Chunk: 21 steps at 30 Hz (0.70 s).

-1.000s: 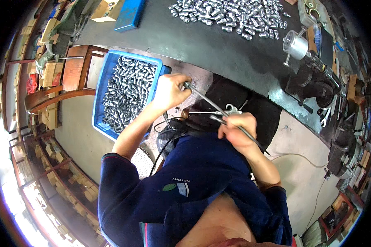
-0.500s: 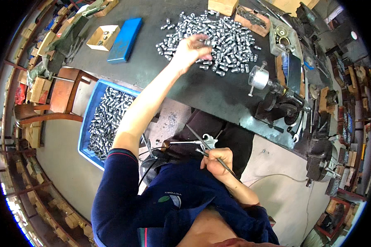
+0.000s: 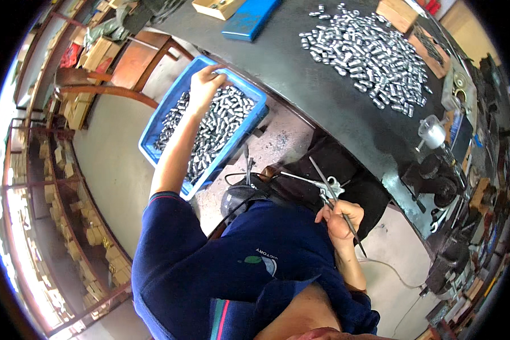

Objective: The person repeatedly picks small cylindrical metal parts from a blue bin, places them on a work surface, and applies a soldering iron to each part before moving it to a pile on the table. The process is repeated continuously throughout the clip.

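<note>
My left hand (image 3: 205, 88) reaches over the far end of a blue plastic crate (image 3: 147, 139), thumb and forefinger apart; I make out nothing held in it. Below it the crate is heaped with small dark and silvery metal cylinders (image 3: 212, 136). Near my lap, my right hand (image 3: 343, 220) is closed round a slim, dark metal rod (image 3: 317, 170) with tapered ends, slanting across the palm. Just beside its fingertips shows a small metal piece (image 3: 324, 197), partly hidden. A silver air blow gun (image 3: 333, 184) with a hook lies on my dark-clad lap, behind the rod.
A dark workbench (image 3: 300, 85) bears a wide pile of shiny metal cylinders (image 3: 374, 62), a blue flat box (image 3: 250, 20) and a wooden tray (image 3: 218, 7). A clamping fixture (image 3: 433, 133) stands at its right. Beyond the crate is a wooden chair (image 3: 139, 62); shelves line the left.
My left hand has swung from the pile on the bench back to the crate. The view has turned leftward. My right hand keeps its hold on the rod.
</note>
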Motion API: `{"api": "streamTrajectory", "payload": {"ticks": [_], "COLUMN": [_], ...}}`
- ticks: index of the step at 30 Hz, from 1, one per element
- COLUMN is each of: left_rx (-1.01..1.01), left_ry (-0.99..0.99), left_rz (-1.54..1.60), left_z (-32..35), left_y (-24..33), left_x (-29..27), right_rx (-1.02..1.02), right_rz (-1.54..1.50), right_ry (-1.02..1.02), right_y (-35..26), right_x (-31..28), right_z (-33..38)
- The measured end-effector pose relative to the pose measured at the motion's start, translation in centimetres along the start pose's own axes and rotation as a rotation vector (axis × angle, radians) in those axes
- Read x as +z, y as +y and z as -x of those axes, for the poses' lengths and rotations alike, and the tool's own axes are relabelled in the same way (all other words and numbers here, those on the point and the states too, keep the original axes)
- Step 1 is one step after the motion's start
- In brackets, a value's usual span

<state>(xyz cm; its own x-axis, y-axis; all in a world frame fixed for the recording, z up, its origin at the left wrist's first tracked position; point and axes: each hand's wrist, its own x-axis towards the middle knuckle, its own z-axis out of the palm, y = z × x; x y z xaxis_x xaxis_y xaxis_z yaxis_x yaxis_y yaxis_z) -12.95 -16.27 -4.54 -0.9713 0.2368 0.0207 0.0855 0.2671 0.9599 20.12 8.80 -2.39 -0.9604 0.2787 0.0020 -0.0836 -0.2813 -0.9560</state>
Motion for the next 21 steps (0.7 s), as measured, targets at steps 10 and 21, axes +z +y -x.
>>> {"api": "streamTrajectory", "payload": {"ticks": [10, 21], "left_rx": [-0.229, -0.267], "left_ry": [0.012, 0.097], "left_rz": [-0.697, -1.239], "left_z": [3.2, 2.7], "left_y": [-16.6, -16.6], "left_x": [-8.9, -4.5], "right_rx": [-0.046, 0.102], "right_rz": [0.040, 0.007], "right_ry": [-0.086, -0.007], "right_y": [0.5, 1.0], "right_x": [1.0, 1.0], "right_z": [-1.3, -1.0]}}
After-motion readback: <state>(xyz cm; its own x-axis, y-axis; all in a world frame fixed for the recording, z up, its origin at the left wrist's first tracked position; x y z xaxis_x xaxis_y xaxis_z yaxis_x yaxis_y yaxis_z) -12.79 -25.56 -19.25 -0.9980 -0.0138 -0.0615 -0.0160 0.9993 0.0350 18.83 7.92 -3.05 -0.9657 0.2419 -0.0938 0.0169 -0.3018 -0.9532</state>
